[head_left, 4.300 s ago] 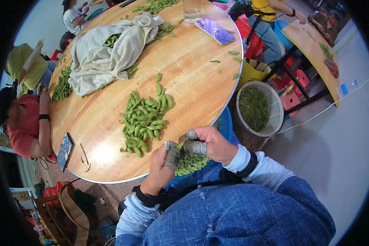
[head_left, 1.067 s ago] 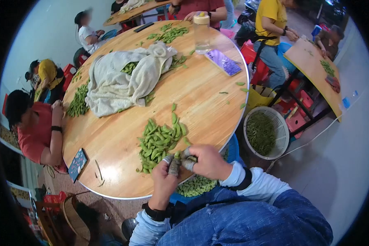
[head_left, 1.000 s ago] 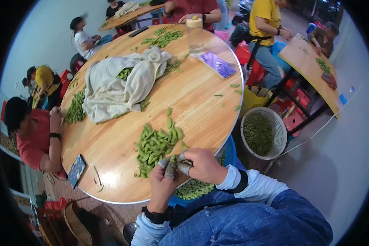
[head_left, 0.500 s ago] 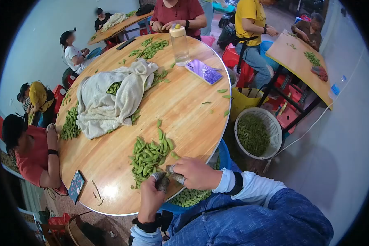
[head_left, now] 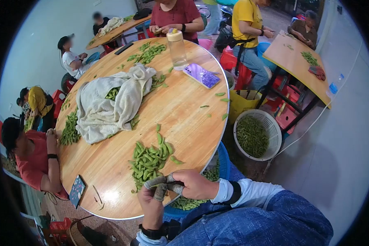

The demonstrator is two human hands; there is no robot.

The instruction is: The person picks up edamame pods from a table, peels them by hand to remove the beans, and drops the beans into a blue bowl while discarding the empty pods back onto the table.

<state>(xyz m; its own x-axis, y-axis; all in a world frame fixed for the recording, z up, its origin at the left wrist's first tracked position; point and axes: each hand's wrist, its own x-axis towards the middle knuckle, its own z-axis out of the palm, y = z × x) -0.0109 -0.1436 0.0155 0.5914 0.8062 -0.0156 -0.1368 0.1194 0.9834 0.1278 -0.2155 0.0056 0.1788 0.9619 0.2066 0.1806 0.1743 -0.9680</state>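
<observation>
Item: one edamame pod point(head_left: 165, 183), light, fuzzy and pliant, pinched at the table edge point(head_left: 123, 216) between my left hand point(head_left: 151, 201) and right hand point(head_left: 192, 183), best gripped by its ends.

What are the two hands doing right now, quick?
Left hand: fingers curled, grey-wrapped fingertips pinched at the right hand; what they hold cannot be told.
Right hand: closed, grey-wrapped fingertips meeting the left; contents hidden.
</observation>
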